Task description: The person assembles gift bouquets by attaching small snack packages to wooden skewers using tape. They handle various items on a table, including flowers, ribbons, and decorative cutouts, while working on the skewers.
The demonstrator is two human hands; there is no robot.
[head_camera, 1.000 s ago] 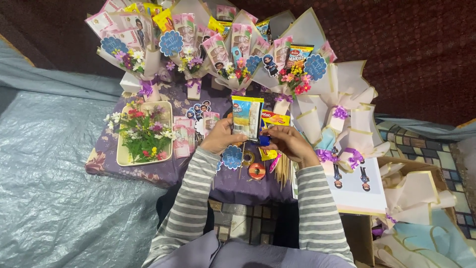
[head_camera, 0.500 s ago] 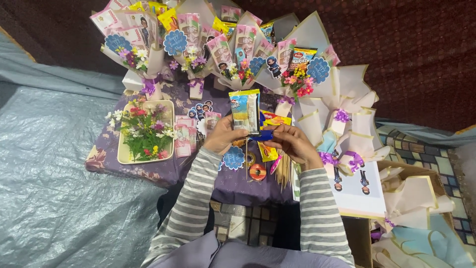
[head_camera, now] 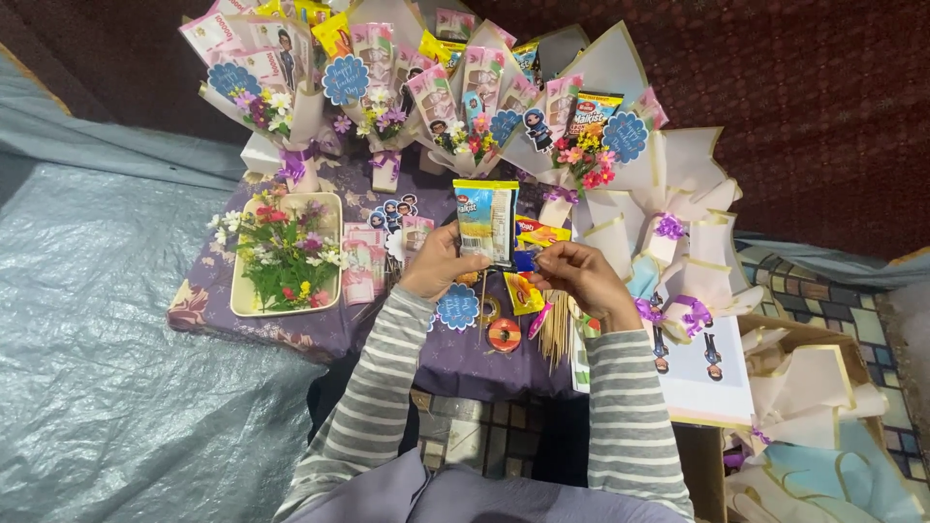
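My left hand (head_camera: 441,263) holds a snack packet (head_camera: 486,221) upright by its lower edge, above a small table with a purple cloth (head_camera: 291,324). My right hand (head_camera: 578,279) is just right of the packet's bottom, fingers pinched together near a small blue piece; what they pinch is too small to tell. Under my hands lie more yellow snack packets (head_camera: 539,234), a bundle of wooden skewers (head_camera: 556,331), a roll of tape (head_camera: 504,334) and a blue scalloped tag (head_camera: 457,308).
Several wrapped bouquets (head_camera: 455,107) of packets, banknotes and small flowers stand along the table's back. A tray of artificial flowers (head_camera: 283,254) sits at left. Folded cream wrapping paper (head_camera: 693,242) lies at right, and a cardboard box (head_camera: 804,407) at lower right. Silver sheeting (head_camera: 107,329) covers the floor.
The packet has risen slightly and stands more upright in my left hand. My right hand has drawn in closer under its lower right corner.
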